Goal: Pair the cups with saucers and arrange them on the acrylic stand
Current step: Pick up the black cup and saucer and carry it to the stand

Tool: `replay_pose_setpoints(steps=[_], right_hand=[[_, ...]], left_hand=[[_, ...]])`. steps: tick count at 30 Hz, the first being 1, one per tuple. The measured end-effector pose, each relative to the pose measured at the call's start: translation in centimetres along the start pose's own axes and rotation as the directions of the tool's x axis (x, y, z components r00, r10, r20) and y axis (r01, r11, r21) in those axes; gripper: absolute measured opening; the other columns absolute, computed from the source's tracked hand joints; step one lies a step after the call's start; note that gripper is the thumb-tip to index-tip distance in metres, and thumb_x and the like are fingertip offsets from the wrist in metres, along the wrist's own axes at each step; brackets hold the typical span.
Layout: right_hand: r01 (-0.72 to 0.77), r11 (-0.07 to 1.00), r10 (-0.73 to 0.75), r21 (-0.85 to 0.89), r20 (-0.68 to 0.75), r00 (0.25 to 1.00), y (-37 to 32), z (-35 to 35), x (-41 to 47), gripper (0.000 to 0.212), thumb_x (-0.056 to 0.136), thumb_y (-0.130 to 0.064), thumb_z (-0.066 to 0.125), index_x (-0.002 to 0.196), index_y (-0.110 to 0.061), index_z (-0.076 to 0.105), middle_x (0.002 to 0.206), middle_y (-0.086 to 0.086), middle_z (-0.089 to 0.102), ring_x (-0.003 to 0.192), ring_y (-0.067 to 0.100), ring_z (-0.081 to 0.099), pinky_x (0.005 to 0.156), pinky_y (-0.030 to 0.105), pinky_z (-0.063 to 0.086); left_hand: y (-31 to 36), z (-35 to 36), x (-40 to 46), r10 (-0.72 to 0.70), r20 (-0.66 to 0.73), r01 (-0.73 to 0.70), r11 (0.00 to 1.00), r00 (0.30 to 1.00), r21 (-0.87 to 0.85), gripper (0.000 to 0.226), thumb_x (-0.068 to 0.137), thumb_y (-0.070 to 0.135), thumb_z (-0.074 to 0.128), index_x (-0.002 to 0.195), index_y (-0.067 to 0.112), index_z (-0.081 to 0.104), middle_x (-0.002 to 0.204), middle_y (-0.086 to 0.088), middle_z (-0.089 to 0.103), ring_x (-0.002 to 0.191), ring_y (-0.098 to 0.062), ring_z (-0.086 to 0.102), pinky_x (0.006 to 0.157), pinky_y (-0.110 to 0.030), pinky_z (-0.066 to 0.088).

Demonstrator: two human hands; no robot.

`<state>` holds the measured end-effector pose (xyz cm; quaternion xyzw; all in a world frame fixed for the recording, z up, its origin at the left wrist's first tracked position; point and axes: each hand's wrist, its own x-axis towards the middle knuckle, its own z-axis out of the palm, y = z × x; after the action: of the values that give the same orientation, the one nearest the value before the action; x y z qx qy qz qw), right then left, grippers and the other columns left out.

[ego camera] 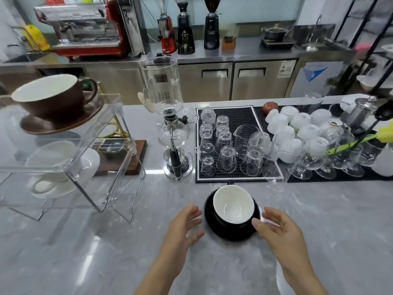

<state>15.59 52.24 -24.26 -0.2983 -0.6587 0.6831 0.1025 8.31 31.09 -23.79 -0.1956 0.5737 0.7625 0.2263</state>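
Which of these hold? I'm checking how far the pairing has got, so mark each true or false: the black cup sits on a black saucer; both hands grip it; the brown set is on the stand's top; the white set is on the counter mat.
1. The black cup sits on the black saucer: true.
2. Both hands grip it: false. The left hand and right hand are open beside it.
3. The brown cup and saucer are on top of the acrylic stand: true.
4. The white set is on the mat: false. The white cup sits under the stand's top.
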Motion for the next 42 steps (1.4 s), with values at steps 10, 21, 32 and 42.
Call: replay_pose_setpoints(steps=[10, 21, 32, 42], right_hand=[[-0.002, 0.998, 0.005, -0.059, 0.036, 0.999, 0.7, 0.0, 2.8, 0.056, 0.074, -0.018, 0.084, 0.124, -0.020, 0.058, 0.122, 0.000, 0.061, 0.107, 0.018, 0.063, 0.096, 0.045, 0.053], [-0.073, 0.995, 0.079, -0.067, 0.094, 0.992, 1.6, -0.1, 4.6, 0.063, 0.074, -0.021, 0.085, 0.129, -0.024, 0.055, 0.122, 0.000, 0.062, 0.107, 0.020, 0.064, 0.091, 0.052, 0.056], [-0.070, 0.996, 0.078, -0.058, 0.133, 0.988, 0.6, 0.2, 4.3, 0.057, 0.077, -0.015, 0.082, 0.128, -0.022, 0.058, 0.111, 0.001, 0.066, 0.097, 0.018, 0.067, 0.084, 0.050, 0.059], [-0.012, 0.999, 0.018, -0.030, 0.194, 0.981, -1.2, 0.7, 3.3, 0.034, 0.079, -0.006, 0.079, 0.106, -0.026, 0.074, 0.093, -0.003, 0.075, 0.074, 0.002, 0.072, 0.070, 0.024, 0.052]], left_hand=[[0.1, 2.2, 1.8, -0.032, -0.018, 0.032, 0.999, 0.999, 0.010, 0.045, 0.099, 0.045, 0.049, 0.128, 0.014, 0.063, 0.132, -0.002, 0.066, 0.124, -0.019, 0.060, 0.092, -0.041, 0.052], [0.1, 3.1, 3.1, -0.072, -0.059, 0.070, 0.997, 0.996, -0.025, 0.043, 0.098, 0.043, 0.051, 0.130, 0.017, 0.063, 0.129, 0.000, 0.068, 0.122, -0.017, 0.061, 0.086, -0.039, 0.052], [0.3, 3.4, 2.5, -0.032, -0.054, 0.035, 0.998, 0.998, 0.058, 0.042, 0.094, 0.048, 0.052, 0.127, 0.025, 0.064, 0.123, 0.002, 0.070, 0.116, -0.013, 0.062, 0.082, -0.036, 0.050], [0.9, 2.5, 0.7, 0.098, -0.033, -0.091, 0.981, 0.995, 0.169, 0.044, 0.076, 0.052, 0.055, 0.110, 0.036, 0.077, 0.122, 0.010, 0.074, 0.119, -0.015, 0.063, 0.089, -0.038, 0.052]])
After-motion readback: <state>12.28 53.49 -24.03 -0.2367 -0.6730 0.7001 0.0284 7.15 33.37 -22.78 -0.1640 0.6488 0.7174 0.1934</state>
